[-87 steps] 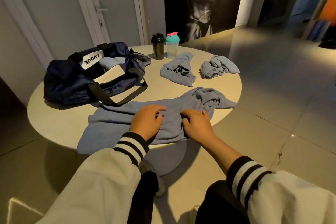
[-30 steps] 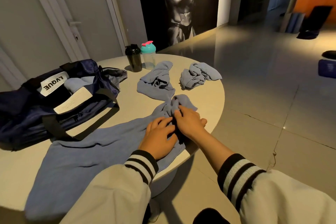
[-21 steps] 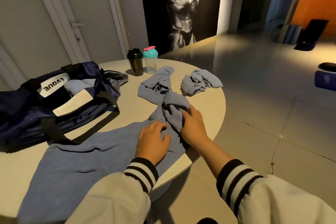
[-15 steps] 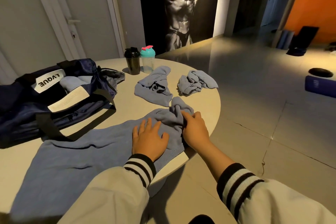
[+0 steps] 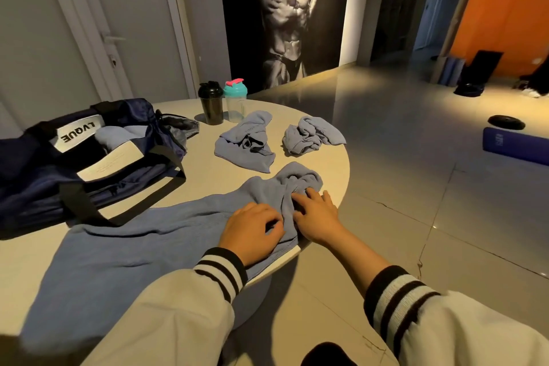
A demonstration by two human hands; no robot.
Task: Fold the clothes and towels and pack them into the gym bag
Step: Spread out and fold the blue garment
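Long axis of towel [image 5: 142,244] runs 8-to-2 o'clock. Its bunched end lies at 12 of right grip [image 5: 315,214], the nearer, spread flat; left grip [image 5: 252,232] pinches fabric.

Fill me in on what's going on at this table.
A person is working on a large blue towel spread across the round table. The left hand curls its fingers into the cloth beside the towel's bunched right end, and the right hand presses on that bunch. A crumpled blue cloth and a second crumpled cloth lie farther back, not yet folded. The navy gym bag sits open on the left with a light blue item inside.
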